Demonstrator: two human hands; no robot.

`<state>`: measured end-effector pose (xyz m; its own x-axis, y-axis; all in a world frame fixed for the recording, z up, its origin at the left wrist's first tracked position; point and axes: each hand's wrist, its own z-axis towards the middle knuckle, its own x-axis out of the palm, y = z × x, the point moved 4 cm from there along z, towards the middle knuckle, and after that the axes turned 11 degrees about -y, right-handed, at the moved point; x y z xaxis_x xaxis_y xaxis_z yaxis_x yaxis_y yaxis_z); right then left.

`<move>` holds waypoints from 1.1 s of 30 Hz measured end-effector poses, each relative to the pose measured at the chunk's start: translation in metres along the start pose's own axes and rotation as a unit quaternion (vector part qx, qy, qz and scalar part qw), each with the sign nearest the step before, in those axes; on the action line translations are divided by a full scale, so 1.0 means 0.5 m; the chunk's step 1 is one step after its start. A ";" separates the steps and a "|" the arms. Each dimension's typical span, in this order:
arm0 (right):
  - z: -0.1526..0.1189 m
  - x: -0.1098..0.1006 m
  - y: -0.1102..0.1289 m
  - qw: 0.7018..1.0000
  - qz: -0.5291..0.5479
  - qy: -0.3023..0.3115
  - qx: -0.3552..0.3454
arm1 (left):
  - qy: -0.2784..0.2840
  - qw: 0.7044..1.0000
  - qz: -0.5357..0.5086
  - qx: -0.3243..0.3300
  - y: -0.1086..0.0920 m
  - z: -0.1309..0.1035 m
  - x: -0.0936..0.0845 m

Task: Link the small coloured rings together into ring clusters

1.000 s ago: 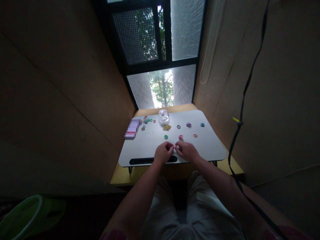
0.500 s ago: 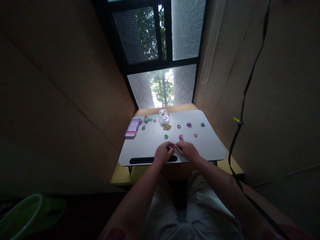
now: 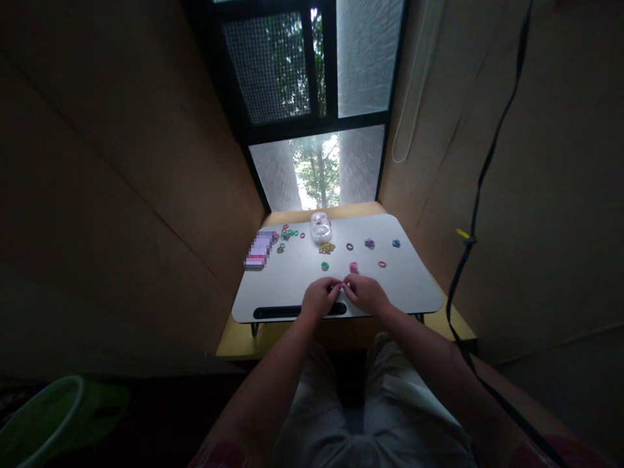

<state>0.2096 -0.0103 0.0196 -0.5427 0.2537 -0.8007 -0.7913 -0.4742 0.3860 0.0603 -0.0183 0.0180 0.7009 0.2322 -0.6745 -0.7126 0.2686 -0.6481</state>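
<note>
My left hand and my right hand meet fingertip to fingertip above the near edge of the white lap table. Between their pinched fingers is a small pink hair tie, mostly hidden by the fingertips. Just beyond the hands lie a green bundle of hair ties, a pink bundle and a single red hair tie. Farther back are a yellow group, a dark hair tie, a purple bundle and a blue one.
A clear plastic jar stands at the table's far side. Several mixed hair ties lie at the far left, beside a blurred-out phone-like slab. A dark slot runs along the near edge. A black strap hangs at right.
Both hands stay together in nearly the same place, with only slight finger movement around the pink hair tie. The whole view has shifted very slightly.
</note>
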 end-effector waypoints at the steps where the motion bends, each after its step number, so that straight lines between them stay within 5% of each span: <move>1: 0.000 0.000 0.000 1.000 -0.001 -0.001 -0.002 | -0.001 1.000 0.001 0.004 0.001 0.000 0.001; 33: -0.002 0.003 0.002 1.000 -0.016 -0.008 -0.023 | -0.026 1.000 -0.014 0.011 0.006 -0.003 -0.001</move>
<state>0.2083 -0.0112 0.0180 -0.5224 0.2833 -0.8042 -0.7947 -0.5037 0.3388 0.0579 -0.0190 0.0157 0.7211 0.2726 -0.6370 -0.6928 0.2960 -0.6576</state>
